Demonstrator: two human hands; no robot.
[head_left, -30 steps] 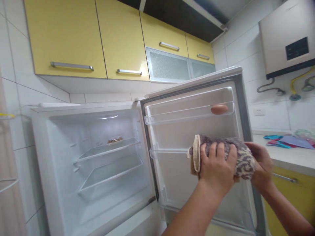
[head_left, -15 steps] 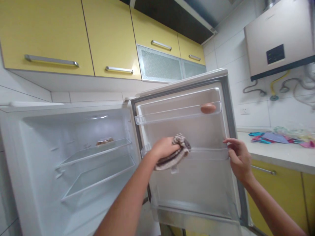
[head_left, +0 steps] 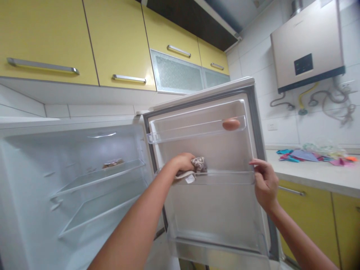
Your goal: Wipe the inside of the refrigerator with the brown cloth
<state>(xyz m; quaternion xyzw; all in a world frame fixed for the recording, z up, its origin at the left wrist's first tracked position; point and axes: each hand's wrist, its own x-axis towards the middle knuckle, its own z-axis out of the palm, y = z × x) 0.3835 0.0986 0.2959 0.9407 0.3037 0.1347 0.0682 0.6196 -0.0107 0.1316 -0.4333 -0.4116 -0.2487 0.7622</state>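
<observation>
One open fridge [head_left: 70, 180] fills the left of the view, and its door [head_left: 213, 210] is swung out to the right. The door's free edge is held by the right hand [head_left: 264, 183], with the fingers bent round it beside the end of the middle door shelf [head_left: 225, 177]. At the left end of this shelf a patterned cloth [head_left: 199, 164] is pressed on the rail by the left hand [head_left: 181, 163], which is closed over it. The cloth is judged soft, light and limp — it is best taken as a gathered wad, not by a loose corner. An egg [head_left: 231, 124] lies in the upper door shelf [head_left: 194, 131]. Much of the cloth is hidden behind the hand and the rail, and the left fingertips are not seen. A small brown thing [head_left: 112, 163] inside the fridge is too blurred to be named.
</observation>
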